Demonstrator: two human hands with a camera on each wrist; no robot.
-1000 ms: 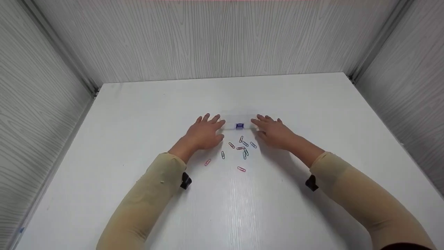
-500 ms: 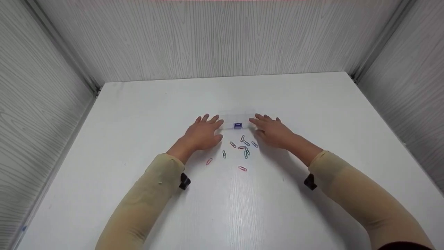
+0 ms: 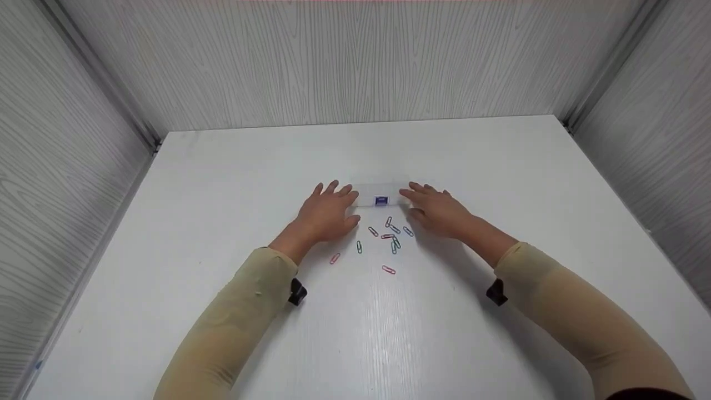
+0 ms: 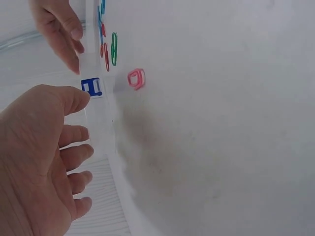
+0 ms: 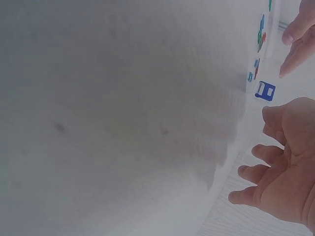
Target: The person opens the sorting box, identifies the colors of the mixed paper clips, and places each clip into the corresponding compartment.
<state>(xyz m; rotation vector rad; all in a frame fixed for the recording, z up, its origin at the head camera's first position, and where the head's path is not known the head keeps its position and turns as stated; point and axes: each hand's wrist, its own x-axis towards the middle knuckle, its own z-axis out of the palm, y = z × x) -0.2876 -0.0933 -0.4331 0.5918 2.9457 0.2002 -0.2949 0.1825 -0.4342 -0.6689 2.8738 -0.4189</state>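
Note:
A clear plastic box (image 3: pixel 365 195) with a blue latch (image 3: pixel 381 200) on its front lies on the table, in the middle of the head view. My left hand (image 3: pixel 325 214) is at the box's left end, fingers spread and fairly straight, index fingertip right at the edge. At the opposite end, my right hand (image 3: pixel 439 212) reaches in the same way, its fingertips overlapping the corner. In front of the box lie several coloured paper clips, among them a green clip (image 3: pixel 359 247), a pink clip (image 3: pixel 335 258), a red clip (image 3: pixel 389 270) and a blue clip (image 3: pixel 408 231).
The white table (image 3: pixel 355 344) is bounded by a grey wood-grain panel (image 3: pixel 355 61) at the back and similar panels at the left and right. Black wrist mounts (image 3: pixel 297 291) sit under both sleeves.
Half a second ago a see-through part of the box stood higher behind the latch; now it is lower and the top looks flat. My hands have barely moved.

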